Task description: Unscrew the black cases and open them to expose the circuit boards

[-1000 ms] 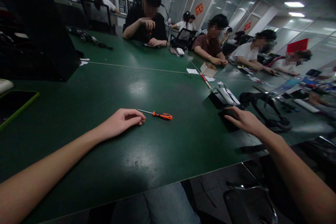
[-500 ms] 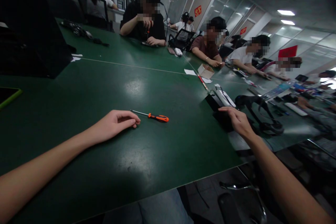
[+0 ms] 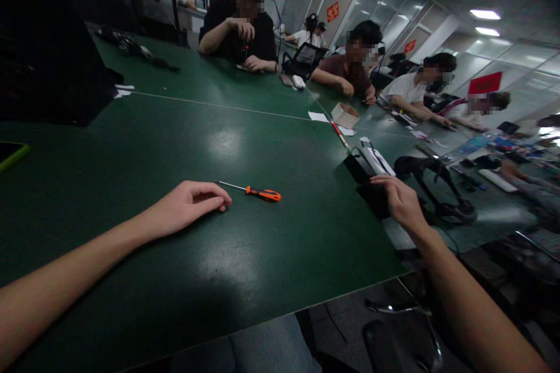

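An orange-and-black screwdriver [image 3: 263,193] lies on the green table [image 3: 301,268], its metal shaft pointing left. Just left of the shaft tip rests my left hand [image 3: 192,207], loosely curled and holding nothing, thumb a little apart from the fingers. On the right, my right hand [image 3: 399,198] has its fingers together at the edge of a black flat object [image 3: 374,198]. It seems to pinch that edge; the fingertips are partly lost against the dark surface. A white item with a black cord [image 3: 377,161] lies just beyond it.
A black headband-like strap [image 3: 437,183] lies right of my right hand. Farther back are a small open cardboard box [image 3: 345,114] and white paper [image 3: 318,116]. A large black object [image 3: 48,64] and a green-edged device [image 3: 13,156] are at left. Several people sit around the tables.
The view has shifted slightly. My right hand's fingers have curled in more at the black object. My left hand and the screwdriver stay put. A co-worker in brown has lifted one hand.
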Available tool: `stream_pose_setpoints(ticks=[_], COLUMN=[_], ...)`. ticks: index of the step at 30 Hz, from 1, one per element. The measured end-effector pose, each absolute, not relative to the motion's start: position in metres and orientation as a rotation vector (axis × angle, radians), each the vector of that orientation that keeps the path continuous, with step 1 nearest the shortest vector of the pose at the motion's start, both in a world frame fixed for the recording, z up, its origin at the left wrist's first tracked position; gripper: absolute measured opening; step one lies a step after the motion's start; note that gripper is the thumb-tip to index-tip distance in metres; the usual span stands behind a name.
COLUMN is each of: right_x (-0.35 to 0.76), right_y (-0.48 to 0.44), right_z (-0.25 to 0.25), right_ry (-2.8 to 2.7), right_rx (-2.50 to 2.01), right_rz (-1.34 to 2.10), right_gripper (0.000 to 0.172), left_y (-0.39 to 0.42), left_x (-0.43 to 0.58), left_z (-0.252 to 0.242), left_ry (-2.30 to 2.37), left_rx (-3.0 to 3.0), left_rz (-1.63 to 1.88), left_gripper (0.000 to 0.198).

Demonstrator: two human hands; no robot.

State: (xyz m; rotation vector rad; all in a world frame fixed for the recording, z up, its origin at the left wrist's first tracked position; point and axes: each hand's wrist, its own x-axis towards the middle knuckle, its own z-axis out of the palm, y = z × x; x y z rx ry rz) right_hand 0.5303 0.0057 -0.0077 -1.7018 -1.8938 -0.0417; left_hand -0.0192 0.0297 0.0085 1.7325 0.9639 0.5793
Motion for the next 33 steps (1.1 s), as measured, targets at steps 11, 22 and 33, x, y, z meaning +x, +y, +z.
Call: stream_pose_setpoints(ticks=[11,22,33], right_x=[0.531,0.519,0.419], right_y=[0.009,0.024,0.107], right_z=[-0.009,0.019,0.025], right_ry=[-1.948,-2.054,-2.155], right_rx=[-1.719,-2.044,-2.211], right_rz=[-0.196,-0.219,-0.053], right_gripper=[0.042,0.043,0.022], left_y=[0.029,0.028,0.027], left_x=[-0.019,-0.018,-0.019], left_z=[0.006,0.002,-0.001], left_ry=[0.945,0.918,0.971], left_rx=[1.728,1.725,1.709], left_rz=[0.608,0.658,0.84], left_gripper=[0.027,0.026,0.027])
